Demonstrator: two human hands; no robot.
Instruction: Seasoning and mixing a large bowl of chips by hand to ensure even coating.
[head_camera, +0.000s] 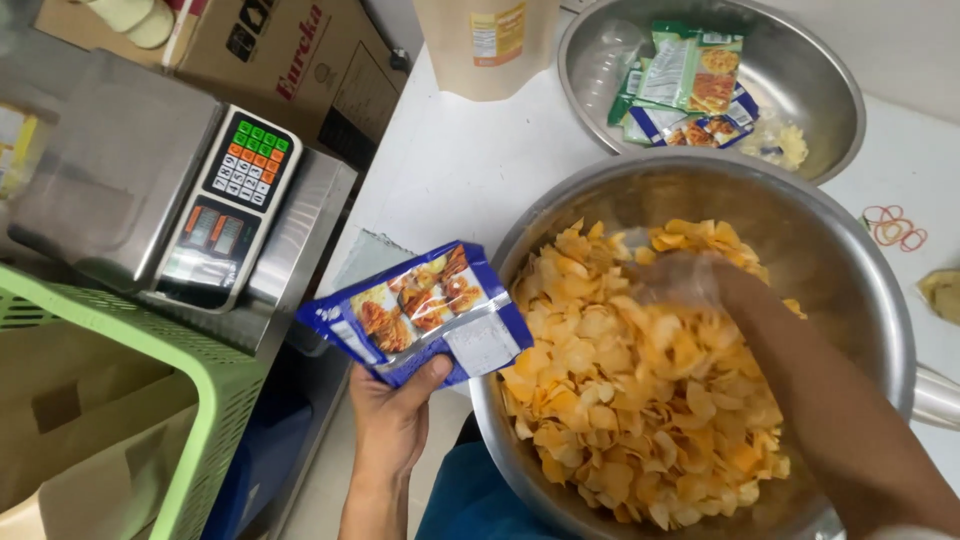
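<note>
Filling step in hand: left hand (392, 415) clamped on blue pouch (418, 312) at nine o'clock of chip bowl (880, 300); gloved right hand (690, 280) buried in chips (620, 400), grip indeterminable. Next move likely requires pouch mouth held open.

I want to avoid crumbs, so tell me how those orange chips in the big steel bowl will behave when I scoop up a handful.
The chips look thin and curled, so they will probably snap if squeezed. They lie loose in a heap in the big bowl, so some will likely slide off the right hand. They are probably very light. The left hand holds a blue pouch at the rim.
</note>
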